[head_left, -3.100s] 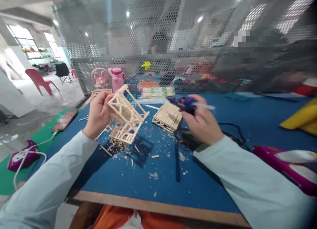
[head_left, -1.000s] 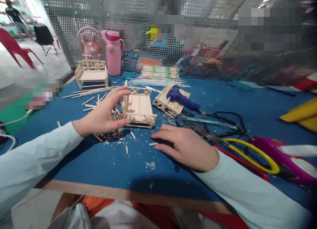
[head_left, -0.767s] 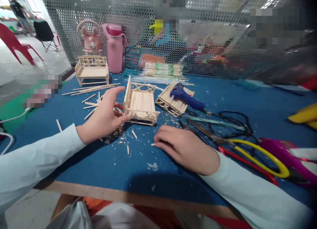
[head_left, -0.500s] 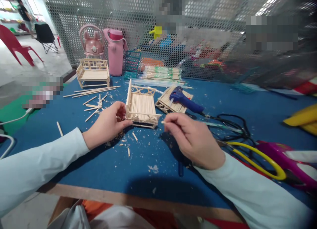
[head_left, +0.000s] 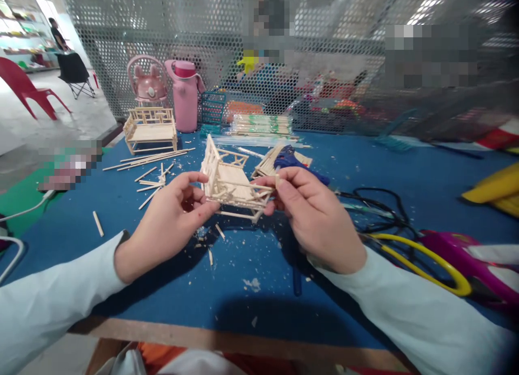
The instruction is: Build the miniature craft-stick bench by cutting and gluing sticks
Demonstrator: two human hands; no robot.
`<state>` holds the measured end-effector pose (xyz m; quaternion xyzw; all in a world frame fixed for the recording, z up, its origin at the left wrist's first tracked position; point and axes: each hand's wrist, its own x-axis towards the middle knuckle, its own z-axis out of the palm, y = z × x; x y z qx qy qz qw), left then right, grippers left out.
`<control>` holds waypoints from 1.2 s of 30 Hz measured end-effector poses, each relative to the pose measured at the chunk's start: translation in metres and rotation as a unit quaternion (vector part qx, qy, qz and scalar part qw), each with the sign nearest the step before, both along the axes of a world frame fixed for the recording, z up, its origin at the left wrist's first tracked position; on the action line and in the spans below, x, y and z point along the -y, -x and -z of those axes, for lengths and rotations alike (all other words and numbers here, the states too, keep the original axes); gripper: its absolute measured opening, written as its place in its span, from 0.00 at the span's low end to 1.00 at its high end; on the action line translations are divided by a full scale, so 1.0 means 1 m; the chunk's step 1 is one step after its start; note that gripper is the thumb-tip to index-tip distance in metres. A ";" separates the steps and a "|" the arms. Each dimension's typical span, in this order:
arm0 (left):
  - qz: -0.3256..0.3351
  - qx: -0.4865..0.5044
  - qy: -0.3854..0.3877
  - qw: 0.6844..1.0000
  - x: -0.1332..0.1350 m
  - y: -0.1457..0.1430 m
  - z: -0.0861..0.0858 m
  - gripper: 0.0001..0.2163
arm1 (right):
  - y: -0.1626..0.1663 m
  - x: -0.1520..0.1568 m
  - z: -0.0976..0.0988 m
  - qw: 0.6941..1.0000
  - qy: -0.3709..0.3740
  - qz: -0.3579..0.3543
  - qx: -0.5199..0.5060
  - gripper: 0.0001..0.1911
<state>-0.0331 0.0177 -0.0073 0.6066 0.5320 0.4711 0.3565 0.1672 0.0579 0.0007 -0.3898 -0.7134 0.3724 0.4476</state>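
Observation:
My left hand (head_left: 168,221) grips the left end of a miniature wooden bench (head_left: 235,181) built from thin sticks, thumb in front and fingers behind. The bench is tilted and looks slightly raised off the blue tabletop. Between thumb and forefinger, my right hand (head_left: 320,221) pinches a short wooden stick (head_left: 277,181) at the bench's right front corner. Its other fingers reach behind that corner; whether they press on the frame is hard to tell. Behind the right hand lies a blue glue gun (head_left: 288,157), resting on a stick-built panel (head_left: 265,161).
A finished-looking small bench (head_left: 152,134) stands at the back left by a pink bottle (head_left: 186,99). Loose sticks (head_left: 152,183) lie left of my hands. Yellow-handled scissors (head_left: 425,256) and a black cable (head_left: 399,212) are at right. Perforated metal sheeting (head_left: 324,110) borders the back.
The bench has been tilted and turned in my left hand. My right hand has brought the short stick up to the bench's right corner. The view has shifted slightly.

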 end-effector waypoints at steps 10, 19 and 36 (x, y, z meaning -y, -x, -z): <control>-0.012 0.168 0.040 0.985 0.014 -0.009 -0.007 0.19 | -0.010 0.017 -0.014 0.876 -0.422 0.181 0.145 0.05; -0.010 0.180 0.044 0.983 0.015 -0.010 -0.006 0.19 | -0.004 0.016 -0.023 0.832 -0.488 0.087 0.251 0.12; 0.000 0.182 0.051 0.982 0.017 -0.012 -0.002 0.19 | 0.003 0.011 -0.020 0.809 -0.518 0.107 0.258 0.05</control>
